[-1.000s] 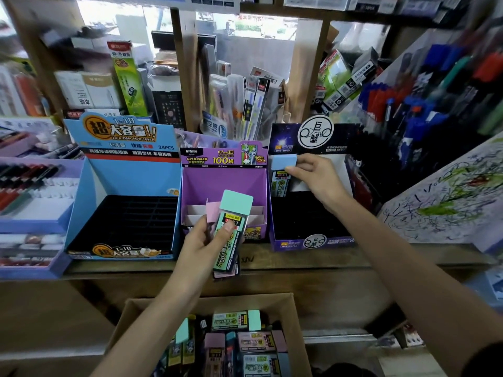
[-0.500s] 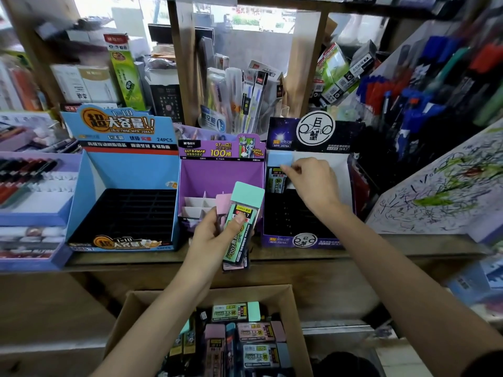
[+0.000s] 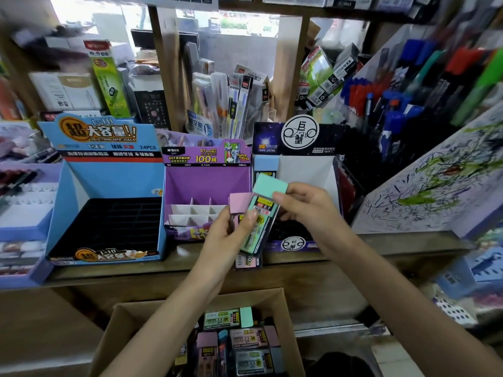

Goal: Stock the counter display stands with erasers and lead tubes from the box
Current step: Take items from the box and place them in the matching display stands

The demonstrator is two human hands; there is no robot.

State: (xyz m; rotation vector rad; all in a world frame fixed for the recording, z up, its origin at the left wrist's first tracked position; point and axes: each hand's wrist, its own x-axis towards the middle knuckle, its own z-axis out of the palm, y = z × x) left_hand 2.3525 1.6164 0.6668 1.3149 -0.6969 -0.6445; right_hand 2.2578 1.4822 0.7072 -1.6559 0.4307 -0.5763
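Note:
My left hand [image 3: 228, 238] grips a small stack of lead tubes in front of the stands: a mint-green tube [image 3: 265, 202] on top and a pink tube [image 3: 239, 202] behind it. My right hand [image 3: 304, 208] pinches the upper right edge of the mint-green tube. A blue-capped tube [image 3: 266, 163] stands at the back left of the dark stand [image 3: 296, 244] on the right. The purple stand [image 3: 206, 183] in the middle has white dividers. At the left, the blue stand [image 3: 109, 180] shows a black slotted tray. The cardboard box [image 3: 285, 317] below holds several more tubes.
The wooden counter [image 3: 408, 243] carries the stands. A scribbled test pad [image 3: 435, 180] leans at the right, with racks of pens [image 3: 408, 85] behind it. Shelves of packaged stationery [image 3: 234, 99] rise behind the stands. More display trays [image 3: 21, 213] sit at the far left.
My right hand let go of the blue-capped tube in the dark stand and came back to the stack. It now pinches the mint-green tube held in my left hand.

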